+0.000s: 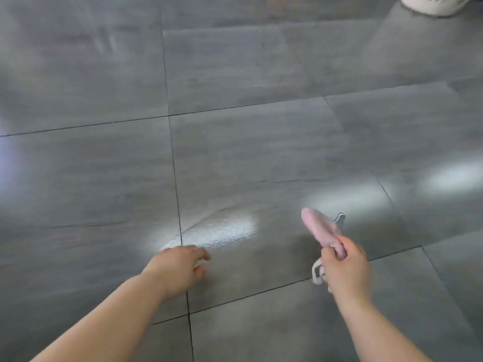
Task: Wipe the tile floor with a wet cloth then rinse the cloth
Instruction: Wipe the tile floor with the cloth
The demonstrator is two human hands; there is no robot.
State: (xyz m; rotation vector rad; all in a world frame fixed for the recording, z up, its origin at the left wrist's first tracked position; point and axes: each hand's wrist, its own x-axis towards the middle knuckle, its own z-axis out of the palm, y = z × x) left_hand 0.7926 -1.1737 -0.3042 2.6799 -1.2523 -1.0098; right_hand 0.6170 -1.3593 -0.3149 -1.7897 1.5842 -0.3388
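Large grey floor tiles (261, 152) with dark grout lines fill the view. My right hand (345, 267) grips a folded pink cloth (320, 227), which sticks up and to the left out of my fist, lifted off the floor. A small loop of the cloth hangs below my fist. My left hand (180, 267) rests low over the tile near a grout line, fingers spread and curled, holding nothing. A bright reflection lies on the tile just beyond it.
A white perforated shoe (433, 5) of another person stands at the top right edge. A small dark object (339, 218) shows just behind the cloth. Light glare marks the tiles at right and far left.
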